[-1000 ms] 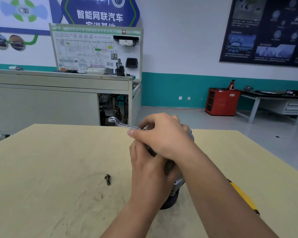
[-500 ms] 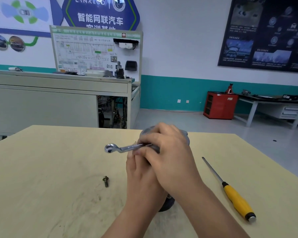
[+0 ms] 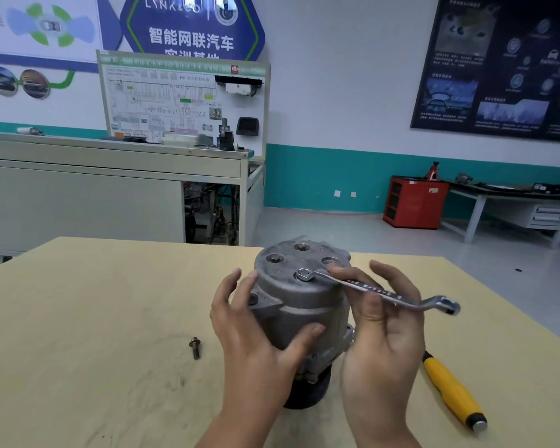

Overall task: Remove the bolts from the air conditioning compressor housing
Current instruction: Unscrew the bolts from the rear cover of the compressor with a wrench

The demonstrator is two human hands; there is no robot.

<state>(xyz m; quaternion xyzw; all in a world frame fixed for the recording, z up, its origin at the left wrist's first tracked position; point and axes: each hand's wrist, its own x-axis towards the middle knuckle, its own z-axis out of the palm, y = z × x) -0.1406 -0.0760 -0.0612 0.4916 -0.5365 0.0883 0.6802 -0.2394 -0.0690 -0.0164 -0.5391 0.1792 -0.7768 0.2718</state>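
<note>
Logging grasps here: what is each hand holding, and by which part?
The right hand pinches the wrench at mid-shaft, ring end on a bolt; the left hand steadies the compressor housing at its side.

Pretty clearly a car-tech training workshop. There's a grey trainer bench with a wiring-diagram board standing on top and a blue Lynk & Co sign on the wall behind it. Off to its right are a red tool cabinet, a steel workbench and a dark automotive poster higher up.

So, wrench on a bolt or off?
On: ring end of the wrench sits over the nearest bolt atop the housing; right hand holds it.
</note>
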